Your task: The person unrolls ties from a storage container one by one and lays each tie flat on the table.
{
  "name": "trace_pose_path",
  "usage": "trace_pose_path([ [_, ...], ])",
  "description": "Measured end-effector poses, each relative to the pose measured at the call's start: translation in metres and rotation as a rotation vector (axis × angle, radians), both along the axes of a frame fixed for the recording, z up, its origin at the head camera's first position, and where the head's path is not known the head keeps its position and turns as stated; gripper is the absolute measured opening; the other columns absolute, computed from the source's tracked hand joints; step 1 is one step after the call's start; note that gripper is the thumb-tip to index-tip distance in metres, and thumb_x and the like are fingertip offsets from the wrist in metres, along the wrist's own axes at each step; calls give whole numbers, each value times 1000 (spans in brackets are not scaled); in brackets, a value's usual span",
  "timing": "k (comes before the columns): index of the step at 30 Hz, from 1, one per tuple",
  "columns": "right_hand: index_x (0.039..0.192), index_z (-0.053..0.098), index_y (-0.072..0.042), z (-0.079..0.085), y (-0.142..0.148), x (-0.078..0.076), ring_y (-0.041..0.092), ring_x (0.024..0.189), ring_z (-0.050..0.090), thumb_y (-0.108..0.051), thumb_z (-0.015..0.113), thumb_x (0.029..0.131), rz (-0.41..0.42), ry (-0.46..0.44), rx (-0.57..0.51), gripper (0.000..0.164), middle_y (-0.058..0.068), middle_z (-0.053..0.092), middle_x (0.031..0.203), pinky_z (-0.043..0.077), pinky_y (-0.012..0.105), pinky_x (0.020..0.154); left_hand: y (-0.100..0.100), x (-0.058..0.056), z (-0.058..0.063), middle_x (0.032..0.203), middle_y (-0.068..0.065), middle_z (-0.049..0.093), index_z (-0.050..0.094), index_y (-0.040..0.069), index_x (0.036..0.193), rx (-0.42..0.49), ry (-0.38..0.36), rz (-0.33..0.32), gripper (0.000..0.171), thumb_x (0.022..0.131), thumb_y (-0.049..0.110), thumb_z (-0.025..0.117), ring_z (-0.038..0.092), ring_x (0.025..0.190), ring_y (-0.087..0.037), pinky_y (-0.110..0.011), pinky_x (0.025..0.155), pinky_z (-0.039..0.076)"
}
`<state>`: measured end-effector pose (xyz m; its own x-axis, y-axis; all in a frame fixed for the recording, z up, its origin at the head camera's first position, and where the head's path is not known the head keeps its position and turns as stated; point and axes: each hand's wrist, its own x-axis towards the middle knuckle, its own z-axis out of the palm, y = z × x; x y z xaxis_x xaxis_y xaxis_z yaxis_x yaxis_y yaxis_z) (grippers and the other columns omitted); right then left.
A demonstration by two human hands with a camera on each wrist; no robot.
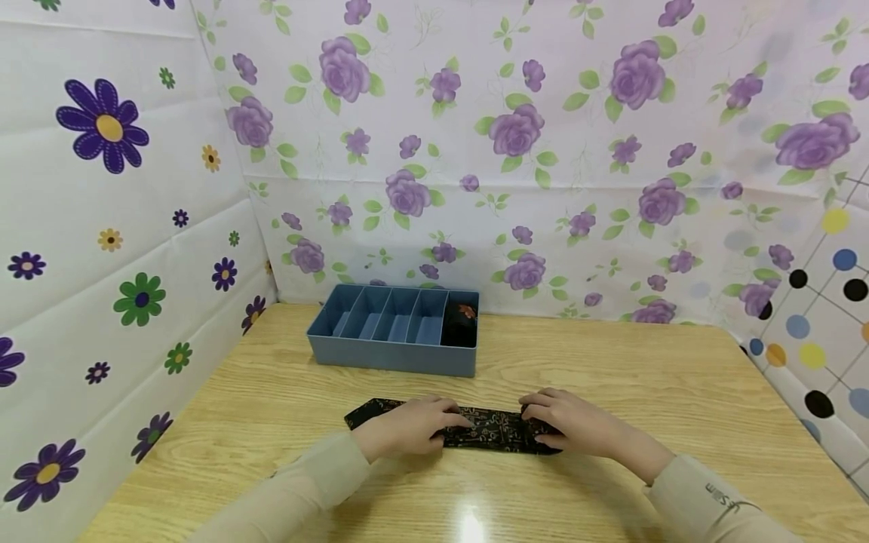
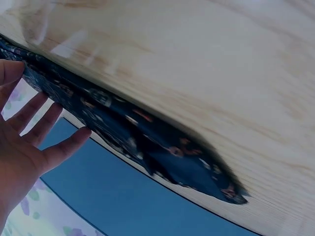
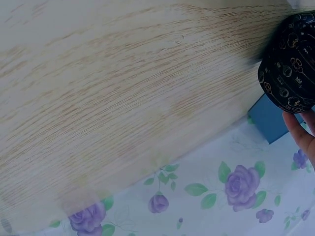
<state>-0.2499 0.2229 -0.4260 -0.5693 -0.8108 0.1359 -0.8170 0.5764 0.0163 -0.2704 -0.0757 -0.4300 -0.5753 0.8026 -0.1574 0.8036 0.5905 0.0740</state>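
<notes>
A dark patterned cloth strip (image 1: 485,428) is laid lengthwise on the surface (image 1: 624,369), under two hands.
Its long axis is set left to right, with the right end slightly nearer the person; the pointed end is left exposed past the left hand (image 1: 416,426), to its left. The strip's middle is touched by the left hand's spread fingers and is partly covered by them in the head view. The folded right end is gripped by the right hand (image 1: 577,424), with fingers and thumb curled around it. Beyond the left hand, apart from the strip, a blue divided box (image 1: 394,360) is seen; in its rightmost compartment, a dark bundle (image 1: 459,330) with an orange motif is held. Behind the box, a flowered sheet (image 1: 468,249) is hung.
</notes>
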Motion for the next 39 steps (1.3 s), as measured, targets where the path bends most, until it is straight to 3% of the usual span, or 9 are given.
trace_pose_path([
  [13,111,63,-9,0,0,0,27,110,59,-23,71,84,14,13,-6,31,11,61,122,50,43,92,29,1,-1,132,1,52,41,32,142,-17,113,-70,50,95,28,56,54,118,-16,-31,93,50],
  [18,115,64,-10,0,1,-1,28,110,59,-23,71,84,24,18,-6,34,11,61,121,50,44,93,38,1,-2,140,-1,46,35,35,145,-8,75,-99,53,96,31,55,50,124,-20,-37,98,48],
  [25,113,65,-11,-1,3,-1,28,109,59,-22,70,85,27,-4,-17,31,12,60,121,51,43,90,43,2,-3,149,-1,37,31,37,147,-52,12,-91,54,97,34,51,42,133,-22,-39,99,47],
  [36,99,58,-12,3,8,1,28,109,59,-19,72,83,-2,-45,-12,24,14,58,128,52,39,86,46,4,-1,149,0,38,36,35,145,-48,-29,-60,50,97,34,52,40,134,-23,-39,100,47],
  [39,104,59,-8,3,9,1,27,107,60,-17,73,82,-4,-52,-11,28,14,60,124,53,38,85,47,4,-2,148,0,39,38,36,144,-39,-36,-50,49,97,32,52,41,133,-22,-39,100,47],
])
